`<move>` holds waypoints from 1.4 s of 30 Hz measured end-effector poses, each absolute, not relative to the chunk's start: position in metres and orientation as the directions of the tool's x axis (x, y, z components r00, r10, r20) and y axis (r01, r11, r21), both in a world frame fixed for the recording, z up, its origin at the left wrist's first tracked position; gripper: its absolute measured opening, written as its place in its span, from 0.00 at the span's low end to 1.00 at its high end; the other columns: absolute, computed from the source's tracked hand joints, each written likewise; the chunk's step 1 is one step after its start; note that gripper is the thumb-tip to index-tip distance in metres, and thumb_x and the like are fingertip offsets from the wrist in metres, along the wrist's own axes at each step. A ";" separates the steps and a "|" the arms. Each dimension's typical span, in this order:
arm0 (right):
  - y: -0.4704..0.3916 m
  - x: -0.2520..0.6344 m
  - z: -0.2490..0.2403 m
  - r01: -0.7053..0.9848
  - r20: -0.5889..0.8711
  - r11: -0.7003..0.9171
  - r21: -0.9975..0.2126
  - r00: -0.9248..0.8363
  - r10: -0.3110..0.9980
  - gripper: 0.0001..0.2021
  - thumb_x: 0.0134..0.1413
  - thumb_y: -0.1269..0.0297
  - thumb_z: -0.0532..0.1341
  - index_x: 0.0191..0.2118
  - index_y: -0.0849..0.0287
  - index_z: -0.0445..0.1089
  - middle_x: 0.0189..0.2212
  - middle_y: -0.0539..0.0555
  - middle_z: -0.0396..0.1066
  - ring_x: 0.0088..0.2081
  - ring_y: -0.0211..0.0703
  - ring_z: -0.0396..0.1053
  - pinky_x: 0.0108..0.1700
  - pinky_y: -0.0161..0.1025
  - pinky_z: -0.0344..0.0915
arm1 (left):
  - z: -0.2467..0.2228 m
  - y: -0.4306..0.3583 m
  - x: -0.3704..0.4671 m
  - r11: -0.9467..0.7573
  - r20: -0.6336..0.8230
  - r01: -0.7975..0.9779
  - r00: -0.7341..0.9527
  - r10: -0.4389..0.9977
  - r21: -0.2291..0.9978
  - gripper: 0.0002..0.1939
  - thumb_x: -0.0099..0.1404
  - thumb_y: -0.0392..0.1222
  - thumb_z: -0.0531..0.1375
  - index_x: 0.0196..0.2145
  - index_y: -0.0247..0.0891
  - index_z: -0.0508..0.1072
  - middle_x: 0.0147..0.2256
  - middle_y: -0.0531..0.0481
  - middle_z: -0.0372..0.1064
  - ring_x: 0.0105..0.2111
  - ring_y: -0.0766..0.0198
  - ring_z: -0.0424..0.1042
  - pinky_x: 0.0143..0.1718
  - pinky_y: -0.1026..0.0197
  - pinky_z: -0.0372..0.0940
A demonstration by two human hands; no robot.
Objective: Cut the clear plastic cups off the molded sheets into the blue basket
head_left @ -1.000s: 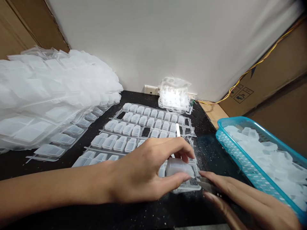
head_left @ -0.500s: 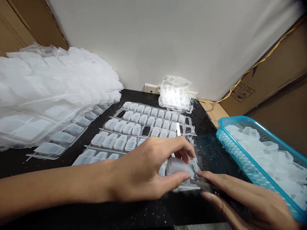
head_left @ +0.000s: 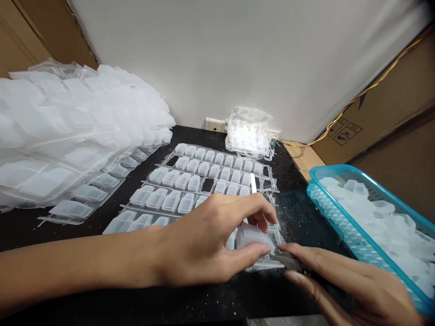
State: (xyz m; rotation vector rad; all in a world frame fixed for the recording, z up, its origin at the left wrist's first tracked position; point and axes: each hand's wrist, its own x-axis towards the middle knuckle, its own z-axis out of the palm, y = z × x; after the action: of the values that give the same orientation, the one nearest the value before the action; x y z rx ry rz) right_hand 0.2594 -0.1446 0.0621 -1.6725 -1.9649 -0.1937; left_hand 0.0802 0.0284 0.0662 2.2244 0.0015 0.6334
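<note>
My left hand [head_left: 210, 240] pinches a translucent plastic case-like piece [head_left: 253, 237] between thumb and fingers, over the near right corner of a molded sheet [head_left: 163, 199] of similar pieces in rows. My right hand [head_left: 363, 283] is closed around a dark-handled tool with a thin metal blade [head_left: 287, 261], whose tip meets the edge of that piece. The handle is mostly hidden under the fingers, so whether it is a knife or nippers cannot be told. A white strip [head_left: 253, 182] sticks up behind my left fingers; its lower end is hidden.
A tall heap of molded plastic sheets [head_left: 78, 122] fills the left side. At right stands a blue basket [head_left: 340, 222] holding loose translucent pieces. Emptied frames [head_left: 249, 131] are stacked against the wall near a socket [head_left: 215, 125]. Cardboard boxes [head_left: 380, 113] and a twisted wire [head_left: 367, 88] lie beyond.
Almost nothing differs; both hands keep their hold on the plastic piece and the bladed tool. The whole view has shifted very slightly.
</note>
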 end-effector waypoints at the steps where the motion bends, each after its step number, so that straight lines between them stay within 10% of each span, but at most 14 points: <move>1: -0.144 0.259 0.062 0.948 0.487 0.217 -0.233 -0.079 0.870 0.13 0.69 0.60 0.58 0.41 0.59 0.79 0.35 0.51 0.82 0.31 0.36 0.81 0.36 0.20 0.74 | 0.066 0.028 0.080 -0.674 0.442 -0.202 0.873 0.204 0.710 0.12 0.63 0.30 0.64 0.45 0.31 0.69 0.38 0.52 0.72 0.36 0.73 0.71 0.38 0.72 0.66; 20: -0.160 0.261 0.044 0.936 0.520 0.145 -0.320 0.045 0.853 0.11 0.63 0.65 0.62 0.49 0.47 0.74 0.39 0.47 0.81 0.32 0.39 0.80 0.36 0.29 0.77 | 0.065 0.028 0.080 -0.608 0.351 -0.120 0.894 0.278 0.785 0.10 0.65 0.36 0.64 0.44 0.36 0.69 0.36 0.55 0.72 0.34 0.70 0.72 0.35 0.67 0.67; 42: -0.148 0.263 0.057 0.930 0.426 0.165 -0.329 -0.010 0.905 0.11 0.64 0.63 0.61 0.47 0.56 0.79 0.38 0.52 0.82 0.33 0.40 0.81 0.34 0.24 0.76 | 0.065 0.029 0.081 -0.612 0.415 -0.181 0.870 0.265 0.770 0.12 0.63 0.30 0.65 0.44 0.36 0.70 0.39 0.54 0.73 0.37 0.70 0.73 0.40 0.67 0.67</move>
State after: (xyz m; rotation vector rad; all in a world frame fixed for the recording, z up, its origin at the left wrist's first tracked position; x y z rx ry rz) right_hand 0.2631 -0.1484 0.0575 -1.7316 -1.9051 -0.0597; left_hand 0.0806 0.0292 0.0648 2.1397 0.0609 0.6296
